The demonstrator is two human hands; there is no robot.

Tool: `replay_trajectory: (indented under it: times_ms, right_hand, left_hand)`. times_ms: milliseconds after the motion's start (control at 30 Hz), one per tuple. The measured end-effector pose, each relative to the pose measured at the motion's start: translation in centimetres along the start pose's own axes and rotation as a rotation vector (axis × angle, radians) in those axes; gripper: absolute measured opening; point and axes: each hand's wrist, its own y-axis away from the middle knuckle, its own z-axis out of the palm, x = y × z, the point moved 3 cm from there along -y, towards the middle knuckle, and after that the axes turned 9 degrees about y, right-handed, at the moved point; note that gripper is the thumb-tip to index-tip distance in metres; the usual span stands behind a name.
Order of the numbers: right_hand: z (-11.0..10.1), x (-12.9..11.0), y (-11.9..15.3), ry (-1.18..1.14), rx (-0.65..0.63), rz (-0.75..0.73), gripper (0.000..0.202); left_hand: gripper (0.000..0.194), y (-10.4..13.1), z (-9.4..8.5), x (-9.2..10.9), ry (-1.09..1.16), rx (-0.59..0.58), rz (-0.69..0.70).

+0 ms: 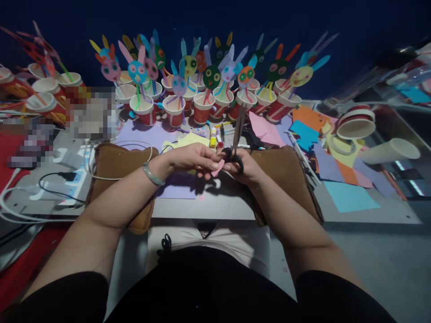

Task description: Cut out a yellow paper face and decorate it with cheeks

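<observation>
Pink paper (218,168), just a small slip of it, is held up off the table (222,207), on the person's side of the yellow glue stick (213,138). Looking down from head height, I see the left hand (193,157) pinching it: thumb and fingertips are closed on the slip, and part of it pokes out past them toward the right hand (247,168). The right fingertips come right up to the slip's edge; whether they touch it, I can't tell. Those right fingers are curled around the black handles of the scissors (239,130), whose blades point up and away, just right of the glue stick. I can't make out how far the blades are parted.

Nearer than the glue stick and a little to its left, a purple sheet (177,187) lies below the left hand. Two brown cushions sit either side of the glue stick, one (124,163) to the left, one (286,179) to the right. Beyond it stands a crowd of red-and-white paper cups (204,113) bearing long-eared paper faces (211,77). Well to its right lie loose coloured sheets, a light blue one (352,196) nearest the person.
</observation>
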Motion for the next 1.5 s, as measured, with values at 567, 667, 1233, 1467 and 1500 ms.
replay_trajectory:
  times_ms: [567,667,1233,1467,1500]
  right_hand:
    - [-0.5,0.6,-0.8,0.094,0.273,0.057,0.045]
    - [-0.5,0.8,-1.0,0.145,0.306,0.058,0.044]
    - [-0.5,0.7,-0.8,0.220,0.331,0.061,0.035]
    - [-0.5,0.7,-0.7,0.260,0.331,0.039,0.038]
    - [-0.5,0.7,-0.7,0.254,0.336,0.029,0.039]
  left_hand:
    - [0.032,-0.6,-2.1,-0.4,-0.101,0.222,0.174]
    - [0.034,-0.8,-2.4,0.1,-0.188,0.285,0.301]
    - [0.013,-0.9,-2.3,0.3,-0.542,0.355,0.412]
    - [0.011,-1.0,-2.1,0.2,-0.537,0.344,0.433]
    - [0.011,-1.0,-2.0,0.2,-0.524,0.355,0.453]
